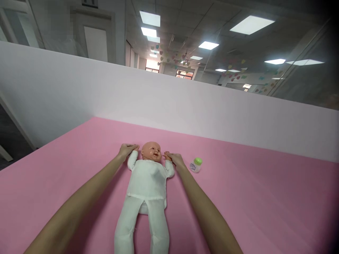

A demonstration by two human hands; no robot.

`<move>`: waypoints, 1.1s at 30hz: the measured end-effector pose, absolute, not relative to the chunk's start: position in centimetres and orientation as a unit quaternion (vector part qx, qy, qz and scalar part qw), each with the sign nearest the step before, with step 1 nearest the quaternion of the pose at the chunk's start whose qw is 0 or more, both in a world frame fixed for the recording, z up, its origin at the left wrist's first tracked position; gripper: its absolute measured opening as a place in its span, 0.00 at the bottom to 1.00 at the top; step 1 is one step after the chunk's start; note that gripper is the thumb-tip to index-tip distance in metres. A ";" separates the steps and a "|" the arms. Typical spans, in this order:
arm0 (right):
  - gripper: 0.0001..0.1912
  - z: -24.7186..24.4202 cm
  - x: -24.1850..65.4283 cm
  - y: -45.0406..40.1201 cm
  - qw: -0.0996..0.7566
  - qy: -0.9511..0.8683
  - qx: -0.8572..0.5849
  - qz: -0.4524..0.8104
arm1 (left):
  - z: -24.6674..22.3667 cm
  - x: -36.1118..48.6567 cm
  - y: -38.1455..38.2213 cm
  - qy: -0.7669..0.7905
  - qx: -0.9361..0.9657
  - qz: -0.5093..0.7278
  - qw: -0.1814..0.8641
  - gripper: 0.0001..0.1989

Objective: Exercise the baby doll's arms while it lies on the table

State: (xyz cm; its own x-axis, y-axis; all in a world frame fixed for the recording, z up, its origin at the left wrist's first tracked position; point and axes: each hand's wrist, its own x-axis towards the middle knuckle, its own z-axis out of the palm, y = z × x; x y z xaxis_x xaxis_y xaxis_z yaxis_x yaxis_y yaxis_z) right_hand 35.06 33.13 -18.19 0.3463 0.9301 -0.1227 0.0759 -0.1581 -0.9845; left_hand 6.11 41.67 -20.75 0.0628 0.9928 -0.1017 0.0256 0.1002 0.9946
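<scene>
A baby doll (148, 180) with a white cloth body lies on its back on a pink surface (227, 201). Its head points away from me, and both its arms are bent up beside the head. My left hand (127, 149) is closed on the doll's hand at the left of its head. On the other side, my right hand (176, 158) pinches the doll's other hand between the fingertips. The doll's feet lie beyond the bottom edge of the view.
To the right of my right hand stands a small clear bottle (194, 167) with a green cap and a printed label. A white wall panel (169, 102) borders the far side of the pink surface. Above it, glass shows a room with ceiling lights.
</scene>
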 end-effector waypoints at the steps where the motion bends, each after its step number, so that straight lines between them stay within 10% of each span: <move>1: 0.15 -17.5 35.4 32.4 0.517 -0.415 -0.624 0.414 | -19.9 5.5 40.9 0.479 0.501 0.480 0.537 0.22; 14: 0.12 -16.7 36.4 17.6 0.396 -0.718 -0.522 0.236 | -20.4 -4.3 27.1 0.269 0.833 0.446 0.190 0.09; 23: 0.18 -21.1 35.9 13.7 0.296 -0.837 -0.442 0.131 | -23.4 -4.9 24.8 0.022 0.922 0.379 -0.072 0.29; 33: 0.16 -19.0 35.6 18.3 0.501 -0.661 -0.537 0.155 | -21.2 -1.6 26.1 0.336 0.736 0.548 0.214 0.10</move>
State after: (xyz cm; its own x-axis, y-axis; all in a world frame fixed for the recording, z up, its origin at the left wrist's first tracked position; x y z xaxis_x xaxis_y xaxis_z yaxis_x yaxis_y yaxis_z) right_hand 35.62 18.32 -18.96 0.0770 0.8649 0.4960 0.5547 0.3762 -0.7422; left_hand -1.65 26.11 -21.24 0.1733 0.7281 0.6632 0.2593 -0.6833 0.6825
